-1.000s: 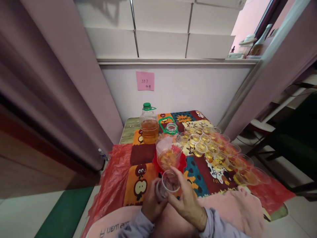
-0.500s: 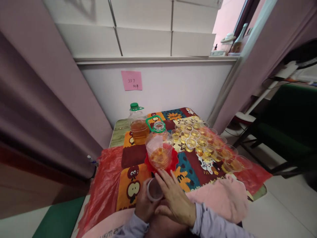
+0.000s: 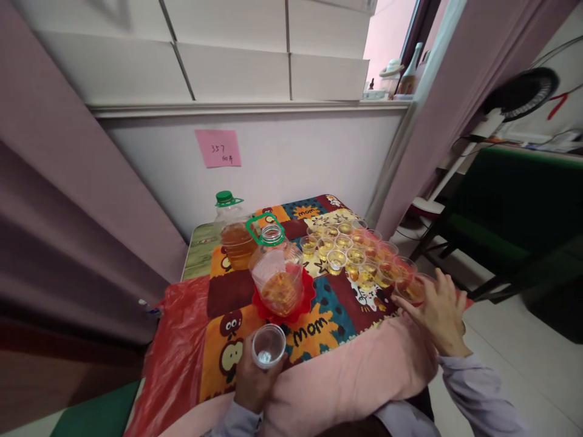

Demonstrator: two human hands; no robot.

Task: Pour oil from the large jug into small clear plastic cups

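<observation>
Low in front of me, my left hand (image 3: pixel 257 373) is wrapped round a clear plastic cup (image 3: pixel 268 347), its open top tilted towards me. No liquid shows in it. Off to the right, my right hand (image 3: pixel 435 312) is spread over the near end of several clear cups of yellow liquid (image 3: pixel 355 256). Its thumb is beside the nearest filled cup (image 3: pixel 411 289); whether they touch I cannot tell. Beyond the left hand, a large uncapped plastic bottle (image 3: pixel 277 279) with some amber liquid stands on a red scalloped dish (image 3: pixel 310 296).
A second big bottle (image 3: pixel 237 243), green-capped and holding amber liquid, stands behind to the left. Red plastic sheeting (image 3: pixel 177 328) hangs over the table's left side. Pink cloth (image 3: pixel 346 376) covers my lap at the near edge. A dark green chair (image 3: pixel 514 200) is at the right.
My right hand has left the cup in my left hand and moved right to the filled cups. The left hand's cup now tips more upright, and the view has turned rightward.
</observation>
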